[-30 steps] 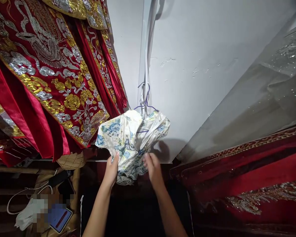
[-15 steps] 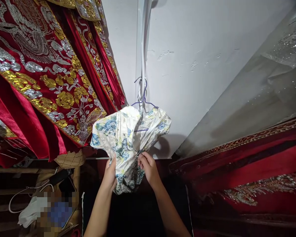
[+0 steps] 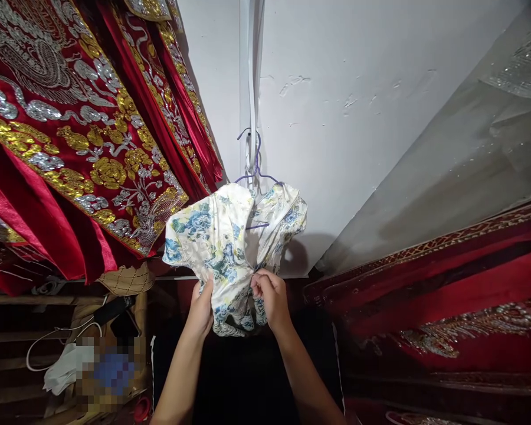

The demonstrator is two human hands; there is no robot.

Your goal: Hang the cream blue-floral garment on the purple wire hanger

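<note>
A white dress or blouse (image 3: 221,230) with blue and yellow flowers hangs on a purple wire hanger (image 3: 257,172) in front of the wall. Its neckline is a deep V, and gathered cloth bunches at the bottom. My left hand (image 3: 201,307) grips the garment's left side near the waist, thumb on top. At the point of the V, my right hand (image 3: 269,295) is closed with its fingers pinched on the front edge of the cloth. Whatever small part lies under those fingertips is hidden.
Red garments (image 3: 110,171) with gold and silver sequins hang at the left. Sheer sparkling fabric (image 3: 469,153) and red beaded fabric (image 3: 469,307) fill the right. A wooden rack (image 3: 139,319) at lower left holds a black phone (image 3: 126,326), a white cable (image 3: 29,357) and white tissue (image 3: 66,369).
My right hand has moved slightly right and pulls the front edge with it, so the V neckline is drawn straighter. The left hand keeps its hold; the view has shifted a little.
</note>
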